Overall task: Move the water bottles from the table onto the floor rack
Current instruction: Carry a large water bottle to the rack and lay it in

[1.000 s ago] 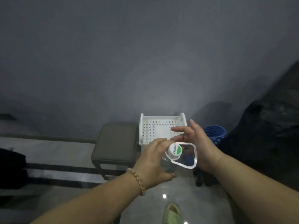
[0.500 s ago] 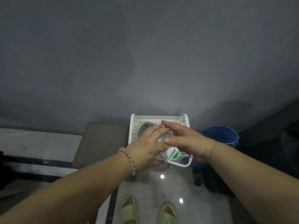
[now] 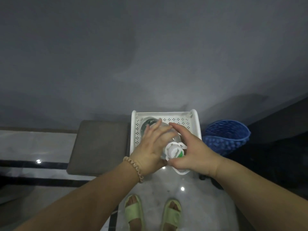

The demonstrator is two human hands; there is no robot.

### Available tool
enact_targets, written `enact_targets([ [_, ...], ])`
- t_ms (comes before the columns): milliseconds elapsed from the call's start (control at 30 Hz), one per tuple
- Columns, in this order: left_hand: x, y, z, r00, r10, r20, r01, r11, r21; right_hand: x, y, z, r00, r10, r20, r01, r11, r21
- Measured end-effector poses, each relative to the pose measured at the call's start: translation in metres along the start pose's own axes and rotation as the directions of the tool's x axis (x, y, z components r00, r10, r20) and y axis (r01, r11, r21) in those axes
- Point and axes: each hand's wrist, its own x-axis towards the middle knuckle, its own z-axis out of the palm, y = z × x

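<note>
- While both hands are on the bottle (image 3: 175, 139), I read its long axis as tilted: base down and away toward the wall, cap (image 3: 174, 150) up and toward the person.
- Its base hangs over the back-left part of the rack (image 3: 164, 113); I cannot tell whether it touches the rack.
- Left hand (image 3: 153, 147) lies on the bottle's shoulder, fingers spread and nearly straight.
- Right hand (image 3: 195, 152) is curled round the neck, thumb under the cap; the white handle loop (image 3: 181, 172) shows below its palm.
- Edges: the rack's back rim is close to the wall, the stool (image 3: 100, 145) is just beside its left rim, and the basket (image 3: 226, 137) is just beside its right rim.
- Open room: the rack's right half shows bare perforated plastic, and glossy floor lies between the rack's front and the sandals (image 3: 134, 212).
- Count from my feed — one bottle, one rack, one stool, one basket, two sandals.
</note>
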Motion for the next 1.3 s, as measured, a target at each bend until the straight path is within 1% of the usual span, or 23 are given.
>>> enact_targets([
  [67,0.000,0.002,-0.002,0.986,-0.164,-0.016,0.163,0.986,-0.028,0.004,-0.006,0.003,0.999,-0.021,-0.048,0.019,0.999,-0.045],
  [100,-0.001,0.002,-0.003,0.978,-0.210,-0.013,0.210,0.977,-0.036,0.004,-0.008,0.005,0.997,-0.028,-0.069,0.023,0.997,-0.077],
  [133,-0.002,0.001,-0.004,0.975,-0.224,0.001,0.224,0.974,-0.039,0.005,-0.010,0.008,0.995,-0.042,-0.085,0.032,0.993,-0.116],
  [267,-0.015,-0.005,-0.010,0.980,-0.188,0.062,0.191,0.980,-0.047,0.000,-0.008,0.026,0.987,-0.119,-0.109,0.085,0.958,-0.273],
  [400,-0.021,-0.001,-0.014,0.972,-0.226,0.066,0.232,0.968,-0.100,-0.008,-0.002,0.042,0.978,-0.167,-0.124,0.119,0.938,-0.327],
  [533,-0.018,0.003,-0.017,0.943,-0.289,0.164,0.314,0.936,-0.158,-0.014,0.004,0.047,0.970,-0.207,-0.126,0.157,0.934,-0.322],
  [633,-0.022,-0.001,-0.024,0.910,-0.326,0.255,0.384,0.895,-0.226,-0.020,0.013,0.045,0.957,-0.240,-0.165,0.181,0.934,-0.310],
  [667,-0.024,-0.004,-0.027,0.880,-0.378,0.289,0.455,0.845,-0.281,-0.021,0.016,0.044,0.951,-0.248,-0.183,0.185,0.934,-0.305],
  [700,-0.025,-0.007,-0.028,0.829,-0.456,0.325,0.556,0.741,-0.377,-0.023,0.019,0.044,0.946,-0.255,-0.198,0.189,0.935,-0.301],
  [733,-0.024,-0.009,-0.029,0.764,-0.541,0.351,0.642,0.586,-0.494,-0.025,0.022,0.043,0.942,-0.263,-0.210,0.194,0.934,-0.300],
  [767,-0.022,-0.011,-0.026,0.695,-0.620,0.364,0.692,0.441,-0.571,-0.027,0.024,0.043,0.936,-0.274,-0.221,0.203,0.933,-0.298],
  [800,-0.018,-0.010,-0.022,0.623,-0.690,0.369,0.730,0.341,-0.593,-0.028,0.027,0.042,0.930,-0.286,-0.232,0.213,0.932,-0.294],
  [867,-0.009,-0.006,-0.010,0.495,-0.772,0.398,0.801,0.228,-0.554,-0.032,0.032,0.043,0.922,-0.313,-0.229,0.239,0.924,-0.299],
  [933,0.001,-0.001,0.005,0.440,-0.782,0.441,0.798,0.116,-0.591,-0.035,0.035,0.043,0.920,-0.326,-0.216,0.254,0.918,-0.306],
  [1000,0.009,0.003,0.014,0.432,-0.788,0.438,0.761,0.058,-0.646,-0.039,0.037,0.043,0.917,-0.326,-0.230,0.256,0.923,-0.287],
  [1033,0.011,0.004,0.017,0.434,-0.797,0.420,0.753,0.065,-0.655,-0.042,0.039,0.041,0.916,-0.325,-0.235,0.259,0.927,-0.272],
  [1100,0.013,0.004,0.023,0.443,-0.820,0.363,0.764,0.133,-0.631,-0.045,0.043,0.035,0.920,-0.322,-0.223,0.278,0.938,-0.210],
  [1133,0.012,0.003,0.026,0.440,-0.831,0.339,0.785,0.172,-0.595,-0.044,0.044,0.031,0.931,-0.288,-0.225,0.266,0.956,-0.122],
  [1167,0.009,0.003,0.028,0.444,-0.837,0.320,0.806,0.217,-0.552,-0.041,0.045,0.026,0.947,-0.203,-0.249,0.211,0.978,0.003],
  [1200,0.007,0.003,0.031,0.454,-0.836,0.308,0.823,0.261,-0.504,-0.034,0.047,0.020,0.956,-0.065,-0.286,0.109,0.984,0.139],
  [1233,0.004,0.003,0.033,0.469,-0.831,0.297,0.829,0.298,-0.474,-0.024,0.049,0.016,0.948,0.107,-0.298,-0.028,0.966,0.259],
  [1267,0.001,0.004,0.036,0.483,-0.825,0.291,0.823,0.316,-0.472,-0.013,0.051,0.011,0.926,0.281,-0.252,-0.180,0.915,0.360],
  [1300,-0.002,0.004,0.038,0.493,-0.822,0.284,0.814,0.322,-0.483,-0.002,0.053,0.008,0.897,0.411,-0.160,-0.311,0.847,0.430],
])
